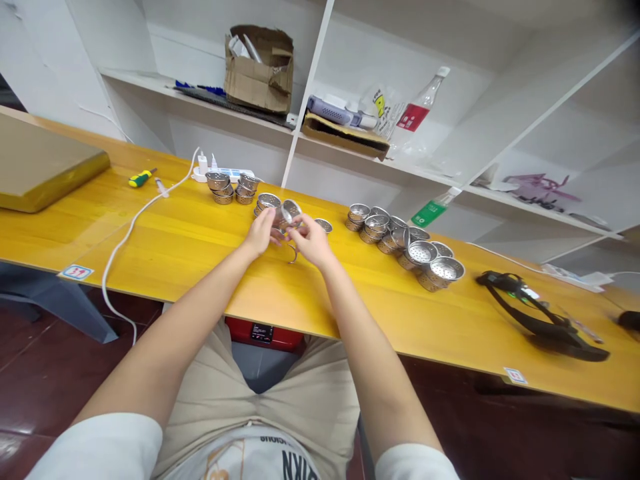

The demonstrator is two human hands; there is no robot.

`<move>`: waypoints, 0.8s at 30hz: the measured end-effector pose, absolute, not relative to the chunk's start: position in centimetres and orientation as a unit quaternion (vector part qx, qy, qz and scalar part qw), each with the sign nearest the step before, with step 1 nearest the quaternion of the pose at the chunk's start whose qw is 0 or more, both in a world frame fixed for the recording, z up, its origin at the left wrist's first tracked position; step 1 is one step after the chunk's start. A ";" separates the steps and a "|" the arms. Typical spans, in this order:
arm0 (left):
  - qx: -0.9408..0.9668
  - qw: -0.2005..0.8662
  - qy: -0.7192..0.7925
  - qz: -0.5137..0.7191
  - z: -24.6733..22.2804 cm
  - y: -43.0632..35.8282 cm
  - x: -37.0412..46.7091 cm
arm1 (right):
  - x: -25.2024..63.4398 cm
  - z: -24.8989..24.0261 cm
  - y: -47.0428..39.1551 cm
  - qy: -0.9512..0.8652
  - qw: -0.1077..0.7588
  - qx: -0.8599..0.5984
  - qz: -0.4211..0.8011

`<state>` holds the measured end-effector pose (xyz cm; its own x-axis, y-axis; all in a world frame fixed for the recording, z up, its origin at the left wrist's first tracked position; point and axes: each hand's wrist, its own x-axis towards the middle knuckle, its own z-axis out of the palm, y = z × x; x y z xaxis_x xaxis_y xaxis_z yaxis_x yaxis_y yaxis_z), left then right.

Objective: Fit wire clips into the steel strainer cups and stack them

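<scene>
Near the middle of the yellow table (pixel 200 247), my left hand (pixel 261 232) and my right hand (pixel 312 241) are close together, both closed on a small perforated metal cup (pixel 289 212) that is tilted between them. Stacked metal cups (pixel 269 201) stand just behind my left hand. Another cup (pixel 324 225) sits behind my right hand, partly hidden by it. A thin curved metal piece (pixel 293 253) shows on the table below the hands. To the right is a long group of stacked perforated cups (pixel 423 253); two smaller stacks (pixel 220 188) stand at the back left.
A white cable (pixel 131 230) runs down the left side from a power strip (pixel 230 175). A green-yellow screwdriver (pixel 142 178) lies at the left. A black headset strap (pixel 543 320) lies at the right, and a green-labelled bottle (pixel 431 211) leans behind the cups. White shelves rise behind.
</scene>
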<state>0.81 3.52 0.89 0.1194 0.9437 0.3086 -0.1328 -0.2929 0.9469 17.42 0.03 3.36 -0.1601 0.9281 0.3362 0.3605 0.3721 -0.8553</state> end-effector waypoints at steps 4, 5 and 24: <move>0.539 0.489 0.323 0.605 0.9 4.4 0.7 | 15.1 2.2 -1.9 -0.738 0.430 -0.421 0.306; 0.543 0.463 0.330 0.618 0.8 4.5 0.6 | 15.1 2.0 -2.1 -0.743 0.429 -0.426 0.288; 0.784 0.190 0.345 0.480 1.5 1.5 0.3 | 17.0 3.6 -1.9 -0.277 0.430 -0.376 0.772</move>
